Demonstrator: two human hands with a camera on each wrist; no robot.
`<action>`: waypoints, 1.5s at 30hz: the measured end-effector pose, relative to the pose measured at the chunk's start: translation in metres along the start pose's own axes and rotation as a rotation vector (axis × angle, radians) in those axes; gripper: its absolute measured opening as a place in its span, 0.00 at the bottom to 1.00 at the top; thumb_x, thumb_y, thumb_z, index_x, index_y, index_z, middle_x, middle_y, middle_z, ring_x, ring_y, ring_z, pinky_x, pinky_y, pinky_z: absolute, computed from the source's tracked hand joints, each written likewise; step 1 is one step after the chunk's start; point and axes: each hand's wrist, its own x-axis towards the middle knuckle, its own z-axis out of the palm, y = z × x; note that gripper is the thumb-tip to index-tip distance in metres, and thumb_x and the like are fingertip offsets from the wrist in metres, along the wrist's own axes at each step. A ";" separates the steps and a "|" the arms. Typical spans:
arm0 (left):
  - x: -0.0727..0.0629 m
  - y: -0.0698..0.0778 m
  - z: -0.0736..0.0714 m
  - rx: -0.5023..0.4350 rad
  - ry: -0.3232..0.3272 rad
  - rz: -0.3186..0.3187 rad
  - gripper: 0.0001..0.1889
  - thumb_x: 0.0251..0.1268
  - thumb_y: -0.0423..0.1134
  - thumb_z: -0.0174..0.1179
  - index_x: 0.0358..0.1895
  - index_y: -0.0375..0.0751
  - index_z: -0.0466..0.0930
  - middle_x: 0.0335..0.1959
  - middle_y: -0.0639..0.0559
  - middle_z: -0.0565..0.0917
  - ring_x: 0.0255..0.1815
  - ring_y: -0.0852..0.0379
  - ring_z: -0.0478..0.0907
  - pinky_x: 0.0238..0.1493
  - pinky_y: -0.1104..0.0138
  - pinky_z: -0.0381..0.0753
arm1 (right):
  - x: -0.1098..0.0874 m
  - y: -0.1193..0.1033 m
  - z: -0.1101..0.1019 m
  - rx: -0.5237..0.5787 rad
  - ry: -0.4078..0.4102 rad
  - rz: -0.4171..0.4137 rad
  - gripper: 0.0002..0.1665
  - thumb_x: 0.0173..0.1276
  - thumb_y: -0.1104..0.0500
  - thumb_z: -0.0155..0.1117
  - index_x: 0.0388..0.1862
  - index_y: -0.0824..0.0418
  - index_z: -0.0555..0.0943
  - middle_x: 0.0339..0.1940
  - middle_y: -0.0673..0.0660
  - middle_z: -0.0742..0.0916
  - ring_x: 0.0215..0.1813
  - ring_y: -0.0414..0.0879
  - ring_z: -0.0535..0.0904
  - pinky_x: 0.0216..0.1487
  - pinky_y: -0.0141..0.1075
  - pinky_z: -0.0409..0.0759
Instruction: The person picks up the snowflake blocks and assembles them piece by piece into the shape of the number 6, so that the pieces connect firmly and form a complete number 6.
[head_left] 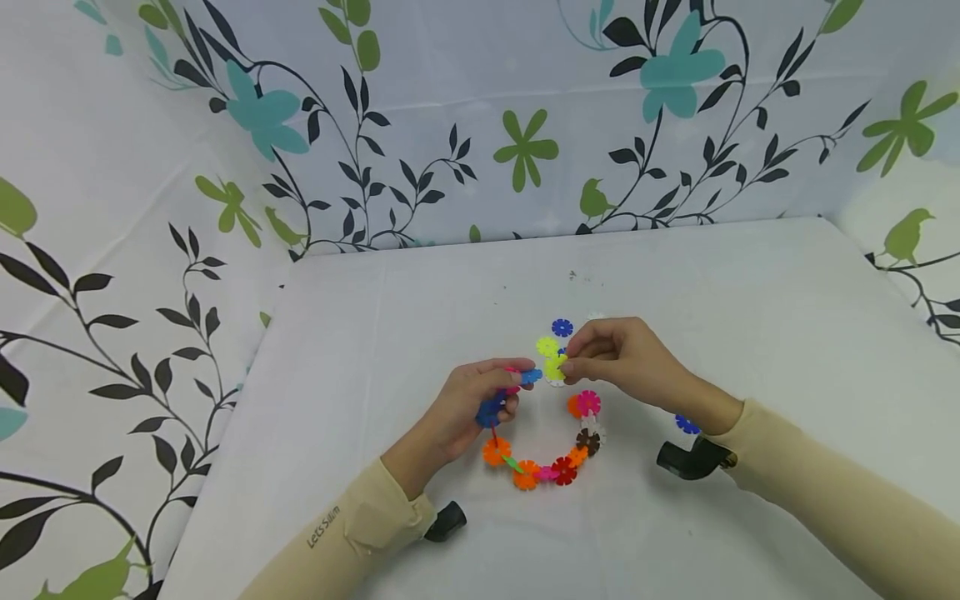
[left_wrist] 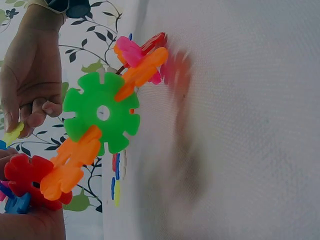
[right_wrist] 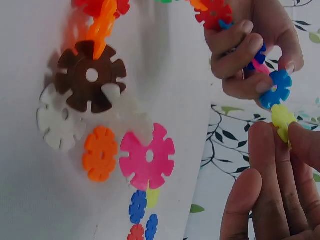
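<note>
My left hand [head_left: 467,396] grips one end of a curved chain of slotted flower-shaped plastic discs. Its thumb and fingers pinch a light blue disc [right_wrist: 276,91] at the tip. Between the thumb and fingertips of my right hand [head_left: 618,350] is a yellow disc [right_wrist: 283,121], its edge right at the blue disc's rim in the right wrist view. The chain bends round through a red disc [left_wrist: 22,172], a green disc [left_wrist: 85,115] and a brown disc [right_wrist: 72,80]. A pink disc [right_wrist: 134,161] with an orange disc [right_wrist: 92,155] beside it lies at the other end.
Several loose discs lie beyond the hands, among them a dark blue disc [head_left: 562,327] and another yellow disc [head_left: 547,346]. One more blue disc [head_left: 687,424] is beside the right wrist. A white cloth covers the table [head_left: 420,308]; patterned fabric [head_left: 450,108] hangs behind.
</note>
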 end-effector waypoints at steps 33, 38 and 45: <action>0.002 0.002 -0.001 0.051 0.008 -0.020 0.20 0.68 0.38 0.66 0.60 0.35 0.82 0.37 0.44 0.83 0.30 0.54 0.75 0.37 0.70 0.77 | -0.007 0.004 0.016 0.153 0.064 -0.002 0.11 0.70 0.59 0.70 0.44 0.65 0.80 0.35 0.58 0.90 0.42 0.55 0.89 0.51 0.41 0.84; 0.003 0.003 -0.003 0.076 -0.014 -0.013 0.22 0.69 0.39 0.65 0.63 0.33 0.79 0.35 0.44 0.83 0.32 0.55 0.77 0.40 0.69 0.79 | -0.008 0.005 0.017 0.140 0.066 -0.010 0.10 0.70 0.60 0.70 0.43 0.64 0.81 0.36 0.63 0.89 0.41 0.65 0.87 0.50 0.49 0.84; 0.000 0.006 -0.006 0.113 -0.094 0.022 0.20 0.73 0.37 0.62 0.64 0.35 0.80 0.35 0.48 0.83 0.30 0.55 0.74 0.34 0.70 0.75 | -0.010 0.005 0.019 0.100 0.092 -0.009 0.12 0.68 0.58 0.72 0.42 0.64 0.81 0.34 0.59 0.90 0.38 0.53 0.89 0.48 0.41 0.85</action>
